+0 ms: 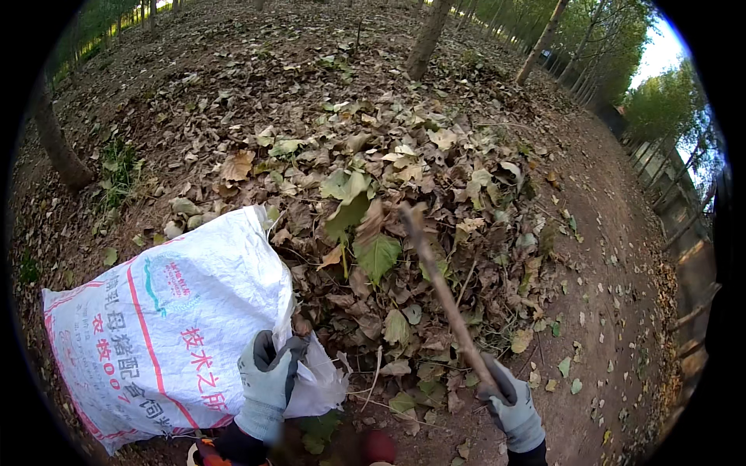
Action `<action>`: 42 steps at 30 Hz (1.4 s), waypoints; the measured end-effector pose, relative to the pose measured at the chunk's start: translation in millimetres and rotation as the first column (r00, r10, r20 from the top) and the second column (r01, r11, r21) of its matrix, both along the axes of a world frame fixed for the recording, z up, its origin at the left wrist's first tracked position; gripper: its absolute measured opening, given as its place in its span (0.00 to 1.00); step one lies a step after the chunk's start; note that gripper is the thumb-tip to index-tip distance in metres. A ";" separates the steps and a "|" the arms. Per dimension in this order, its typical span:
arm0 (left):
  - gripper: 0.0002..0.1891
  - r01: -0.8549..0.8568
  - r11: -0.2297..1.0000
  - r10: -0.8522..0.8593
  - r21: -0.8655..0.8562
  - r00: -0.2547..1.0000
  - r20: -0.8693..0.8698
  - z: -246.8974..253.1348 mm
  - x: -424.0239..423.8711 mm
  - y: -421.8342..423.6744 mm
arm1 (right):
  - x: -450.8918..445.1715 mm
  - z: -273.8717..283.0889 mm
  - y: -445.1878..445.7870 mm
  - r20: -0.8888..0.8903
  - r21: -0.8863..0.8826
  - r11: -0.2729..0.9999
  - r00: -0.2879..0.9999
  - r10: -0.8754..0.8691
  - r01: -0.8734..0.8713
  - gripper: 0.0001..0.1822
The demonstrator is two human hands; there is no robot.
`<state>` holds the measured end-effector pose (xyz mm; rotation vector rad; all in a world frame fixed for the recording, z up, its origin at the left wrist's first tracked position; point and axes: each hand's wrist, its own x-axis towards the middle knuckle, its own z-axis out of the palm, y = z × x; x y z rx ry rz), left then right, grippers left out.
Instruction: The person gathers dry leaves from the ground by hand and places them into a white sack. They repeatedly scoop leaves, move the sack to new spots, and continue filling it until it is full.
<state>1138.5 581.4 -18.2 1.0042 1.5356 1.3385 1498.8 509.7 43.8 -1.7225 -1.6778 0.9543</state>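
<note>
A white woven plastic sack (169,332) with red and black writing lies on its side at the left, bulging, its mouth towards the leaf pile. My left hand (270,373), in a light grey work glove with dark grey fingers, grips the rim of the sack's mouth. In my right hand (513,405), gloved alike, is a wooden stick (446,297), which slants up and left over the heap of dry leaves (361,309). A green leaf (376,256) and brown ones lie by its far end. The inside of the sack is mostly hidden.
Tree trunks stand at the back (428,41) and at the left (58,140). A dirt path (606,279) runs along the right, strewn with leaves, beside a lower strip with thin poles. Several pale stones or clods (186,218) lie behind the sack, near a grass tuft (119,169).
</note>
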 end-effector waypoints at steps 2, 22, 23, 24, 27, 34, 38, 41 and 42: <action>0.08 0.024 0.993 0.005 0.115 0.968 -0.251 13.8 -0.7 1.3 | -2.7 22.2 0.9 -0.176 -0.046 0.960 0.943 -0.281 0.277 0.29; 0.31 0.192 0.964 -0.268 -0.186 0.711 -0.650 45.1 -15.4 -11.2 | -96.7 -51.0 45.0 -0.345 -0.495 0.869 0.917 -0.202 0.005 0.27; 0.35 0.214 0.976 -0.185 -0.037 0.730 -0.658 35.4 -20.0 -12.0 | -92.3 -79.9 37.1 -0.438 -0.485 0.875 0.869 -0.230 -0.013 0.30; 0.35 0.200 0.978 -0.117 0.059 0.761 -0.638 34.3 -21.3 -10.5 | -93.7 -86.7 31.5 -0.480 -0.468 0.881 0.856 -0.193 -0.065 0.29; 0.37 0.210 0.956 -0.058 0.203 0.817 -0.573 41.4 -20.1 -9.1 | -106.5 -77.4 24.6 -0.300 -0.523 0.834 0.954 0.013 -0.175 0.31; 0.38 0.412 0.880 -0.177 0.238 0.747 -0.641 37.4 -7.2 -5.6 | -155.1 -95.3 24.7 0.262 -0.196 0.687 0.637 0.725 -0.700 0.30; 0.38 0.330 0.925 -0.148 0.187 0.769 -0.622 37.8 -9.8 -7.2 | -155.4 -69.5 48.7 0.643 -0.147 0.523 0.321 0.695 -0.839 0.27; 0.40 0.261 0.946 -0.095 0.193 0.792 -0.603 34.2 -5.7 -4.1 | -101.9 -24.7 45.6 0.828 -0.004 0.648 0.361 0.430 -0.762 0.26; 0.41 0.242 0.951 -0.079 0.195 0.796 -0.600 38.0 -9.8 -3.6 | -83.0 -20.4 42.5 0.864 -0.016 0.730 0.358 0.353 -0.683 0.23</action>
